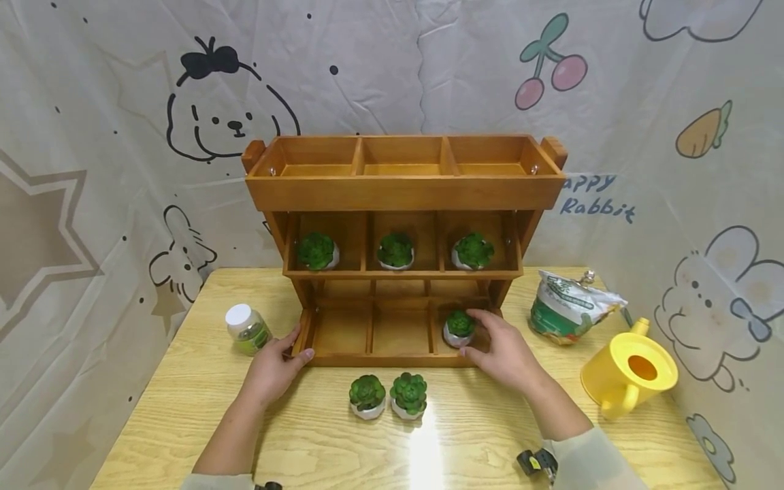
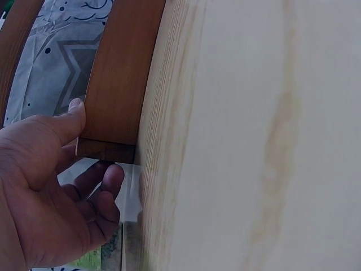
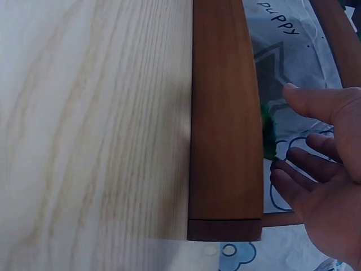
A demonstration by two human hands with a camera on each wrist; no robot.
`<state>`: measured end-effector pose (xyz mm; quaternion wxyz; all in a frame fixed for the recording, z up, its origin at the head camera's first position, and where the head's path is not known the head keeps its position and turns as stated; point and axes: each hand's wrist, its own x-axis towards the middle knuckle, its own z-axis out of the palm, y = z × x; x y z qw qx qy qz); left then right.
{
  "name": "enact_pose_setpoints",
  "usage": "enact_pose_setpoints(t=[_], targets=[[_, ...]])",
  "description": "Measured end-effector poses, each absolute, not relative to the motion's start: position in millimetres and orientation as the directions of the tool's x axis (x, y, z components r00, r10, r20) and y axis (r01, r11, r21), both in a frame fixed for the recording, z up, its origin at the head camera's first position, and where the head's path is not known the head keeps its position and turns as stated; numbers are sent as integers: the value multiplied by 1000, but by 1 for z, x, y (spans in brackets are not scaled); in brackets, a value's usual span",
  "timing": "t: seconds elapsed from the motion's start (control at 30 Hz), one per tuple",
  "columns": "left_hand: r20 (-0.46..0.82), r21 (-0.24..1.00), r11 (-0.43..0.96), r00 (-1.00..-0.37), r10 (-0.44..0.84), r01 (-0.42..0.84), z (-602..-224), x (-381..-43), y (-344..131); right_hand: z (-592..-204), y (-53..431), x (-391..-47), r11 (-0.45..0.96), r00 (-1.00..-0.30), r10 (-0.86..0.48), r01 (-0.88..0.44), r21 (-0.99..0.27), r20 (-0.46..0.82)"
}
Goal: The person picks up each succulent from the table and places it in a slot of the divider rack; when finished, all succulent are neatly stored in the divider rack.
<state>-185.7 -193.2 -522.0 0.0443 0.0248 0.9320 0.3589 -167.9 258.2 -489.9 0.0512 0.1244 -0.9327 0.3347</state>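
Note:
A three-tier wooden shelf (image 1: 404, 194) stands at the back of the table, each tier split into compartments. My left hand (image 1: 273, 367) grips its bottom left corner, thumb over the front board (image 2: 121, 68) and fingers at the board's end. A small succulent in a white pot (image 1: 459, 329) sits upright in the bottom right compartment. Beside it is my right hand (image 1: 511, 350), thumb near the pot and fingertips at the leaves. In the right wrist view its fingers are spread apart, with part of the green succulent (image 3: 269, 132) showing beyond the board.
Three potted succulents (image 1: 395, 251) fill the middle tier. Two more, a left succulent (image 1: 367, 396) and a right succulent (image 1: 408, 395), stand before the shelf. A white-capped jar (image 1: 248, 329) is at left; a green-white bag (image 1: 569, 307) and a yellow watering can (image 1: 627, 371) are at right.

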Motion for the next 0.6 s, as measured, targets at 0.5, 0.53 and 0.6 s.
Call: enact_pose_setpoints(t=[0.5,0.53,0.6], targets=[[-68,662,749,-995,73,10,-523,-187,-193,-477,250,-155,715,-958,-207,-287,-637,200],[-70,661,750,-995,73,9,-523,-187,-193,-477,249,-154,707,-958,-209,-288,-646,198],[-73,661,750,-995,71,5,-522,-186,-192,-478,248,-152,694,-956,-217,-292,-658,195]])
